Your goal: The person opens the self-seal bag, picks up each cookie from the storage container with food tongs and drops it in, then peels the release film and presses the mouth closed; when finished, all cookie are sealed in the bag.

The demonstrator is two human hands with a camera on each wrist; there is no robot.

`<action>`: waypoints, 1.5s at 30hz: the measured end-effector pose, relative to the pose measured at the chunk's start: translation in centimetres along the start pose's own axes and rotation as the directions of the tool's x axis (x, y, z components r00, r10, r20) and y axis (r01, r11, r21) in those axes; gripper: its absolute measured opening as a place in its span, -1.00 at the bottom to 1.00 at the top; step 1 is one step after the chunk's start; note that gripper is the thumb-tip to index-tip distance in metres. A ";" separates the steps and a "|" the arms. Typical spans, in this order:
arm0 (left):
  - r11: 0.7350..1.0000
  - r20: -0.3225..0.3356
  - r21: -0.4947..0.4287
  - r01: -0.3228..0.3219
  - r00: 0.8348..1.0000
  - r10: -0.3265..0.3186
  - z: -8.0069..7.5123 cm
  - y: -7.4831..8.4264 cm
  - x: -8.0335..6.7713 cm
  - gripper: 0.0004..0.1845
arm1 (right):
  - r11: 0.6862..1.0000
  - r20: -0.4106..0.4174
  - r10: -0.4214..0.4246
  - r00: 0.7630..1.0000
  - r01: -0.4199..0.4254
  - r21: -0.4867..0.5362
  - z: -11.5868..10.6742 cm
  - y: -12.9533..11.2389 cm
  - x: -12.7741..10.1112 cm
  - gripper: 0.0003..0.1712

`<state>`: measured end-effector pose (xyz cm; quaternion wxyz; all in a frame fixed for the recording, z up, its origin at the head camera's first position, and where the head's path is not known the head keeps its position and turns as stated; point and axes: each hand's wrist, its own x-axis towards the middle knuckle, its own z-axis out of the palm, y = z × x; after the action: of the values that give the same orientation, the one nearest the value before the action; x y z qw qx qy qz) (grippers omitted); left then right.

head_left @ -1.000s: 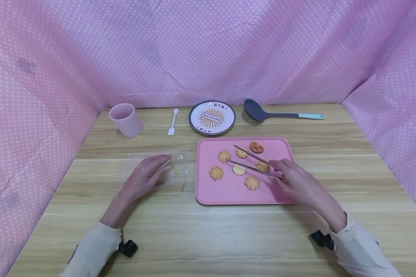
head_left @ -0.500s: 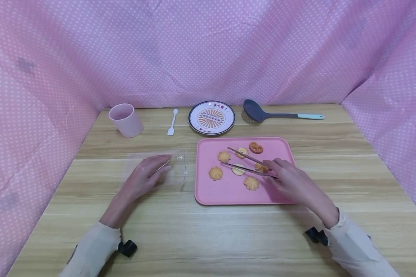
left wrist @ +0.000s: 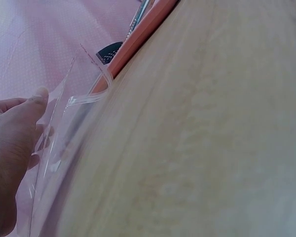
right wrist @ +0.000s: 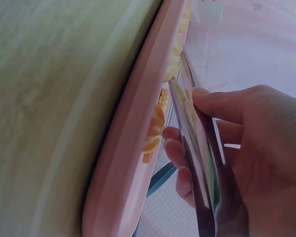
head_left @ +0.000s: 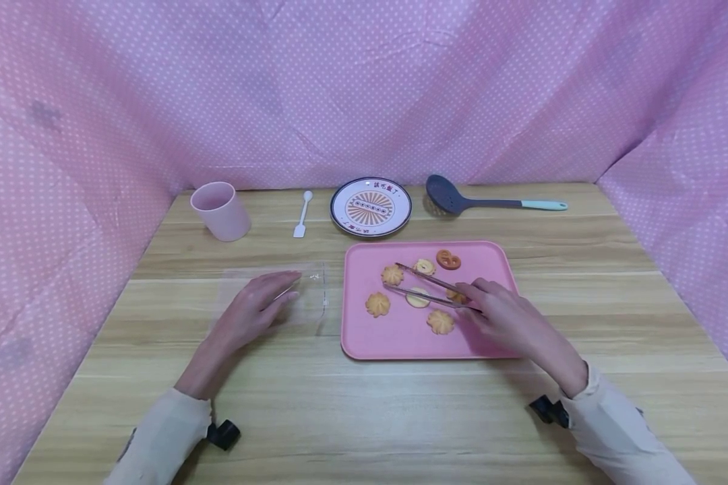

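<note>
Hiding one cookie [head_left: 458, 296]: tongs [head_left: 427, 285], right hand [head_left: 509, 318].

The head view looks forward and down over the whole table [head_left: 364, 404]. Both wrist views skim its surface closely, sharing the pink tray [head_left: 412, 337] [left wrist: 138, 39] [right wrist: 123, 163].

The right hand [head_left: 509, 320] is covering part of a biscuit [head_left: 458, 295] on the pink tray [head_left: 400, 337] — its shape is staying unclear. The writing on the round plate [head_left: 371, 206] is reading too small. The left wrist view is cutting off the left hand [left wrist: 10, 148] and the clear bag [left wrist: 64, 143] — and blurring the desk [left wrist: 212, 138].
</note>
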<state>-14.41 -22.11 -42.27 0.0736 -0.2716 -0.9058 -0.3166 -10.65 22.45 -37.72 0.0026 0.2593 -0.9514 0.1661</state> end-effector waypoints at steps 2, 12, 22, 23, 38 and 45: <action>1.000 -0.002 0.001 -0.005 1.000 0.005 0.0 0.0 0.0 -0.59 | 1.000 -0.006 -0.006 1.000 0.006 0.003 0.0 0.0 0.1 -0.64; 1.000 -0.009 -0.001 -0.027 1.000 0.027 0.0 0.0 0.0 -0.60 | 1.000 -0.041 -0.020 0.999 0.019 -0.011 0.0 -0.1 0.1 -0.67; 0.999 -0.015 -0.006 -0.040 0.999 0.040 0.1 -0.1 0.0 -0.60 | 0.999 -0.059 -0.032 0.998 0.031 -0.021 0.2 0.0 -0.1 -0.65; 0.999 -0.016 -0.007 -0.042 0.999 0.042 0.1 0.0 0.0 -0.60 | 0.999 -0.060 -0.033 0.998 0.032 -0.020 0.2 0.0 -0.1 -0.65; 0.998 -0.020 -0.002 -0.055 0.998 0.055 0.1 0.0 0.1 -0.60 | 0.997 -0.094 -0.072 0.993 0.071 -0.021 0.2 -0.4 0.0 -0.64; 0.999 -0.017 0.000 -0.046 0.999 0.046 0.1 0.0 0.1 -0.60 | 0.996 -0.092 -0.084 0.992 0.080 -0.040 0.4 -0.7 0.4 -0.60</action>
<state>-14.45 -22.02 -42.32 0.0886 -0.2898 -0.8987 -0.3171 -10.63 21.51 -37.79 0.0589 0.2900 -0.9416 0.1607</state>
